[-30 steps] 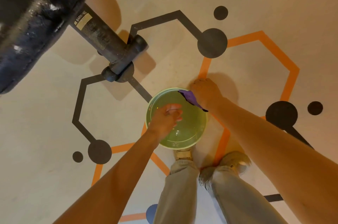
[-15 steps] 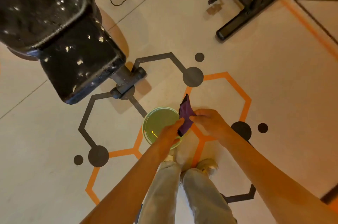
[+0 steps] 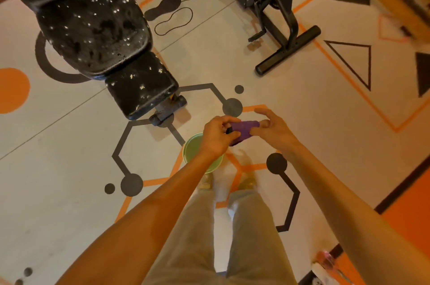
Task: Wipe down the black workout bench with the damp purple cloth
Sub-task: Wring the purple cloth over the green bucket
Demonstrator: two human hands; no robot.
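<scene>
Purple cloth (image 3: 243, 130): bunched, gripped between left hand (image 3: 217, 137) and right hand (image 3: 272, 131), above green bowl (image 3: 194, 148) (partly hidden). Black bench (image 3: 93, 28), droplet-speckled, ahead left; exercise bike frame (image 3: 286, 28) ahead right.

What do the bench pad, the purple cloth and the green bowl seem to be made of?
Bench pad: probably vinyl or leatherette, glossy black, with bright droplets or specks on it.
Purple cloth: soft matte fabric, bunched between left hand and right hand.
Green bowl: smooth, probably plastic; the frame cannot settle it.
</scene>
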